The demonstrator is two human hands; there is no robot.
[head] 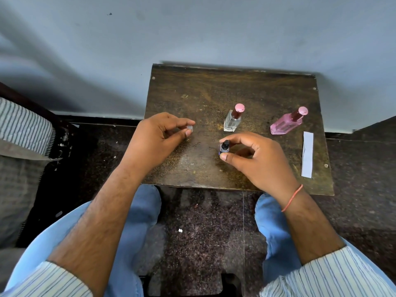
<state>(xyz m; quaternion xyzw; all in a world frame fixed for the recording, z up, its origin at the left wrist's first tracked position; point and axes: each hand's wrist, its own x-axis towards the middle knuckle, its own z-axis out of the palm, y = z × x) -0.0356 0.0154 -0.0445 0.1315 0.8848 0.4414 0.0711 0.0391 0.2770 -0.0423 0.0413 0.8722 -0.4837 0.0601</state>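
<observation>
On a small dark wooden table (214, 88) my right hand (257, 159) pinches a small blue bottle (224, 147) with a black spray top, thumb in front and forefinger behind; it stands upright on the table. My left hand (156, 136) pinches a small clear cap (189, 128) between thumb and forefinger, just above the table to the left of the bottle. Behind my hands stands a clear glass bottle (232, 122) with a pink cap. A pink bottle (287, 123) with a pink cap stands at the right.
A white paper strip (307, 155) lies near the table's right edge. A grey wall rises behind the table. A striped cushion (23, 127) is at the left. My knees in blue trousers sit under the table's front edge, over a speckled dark floor.
</observation>
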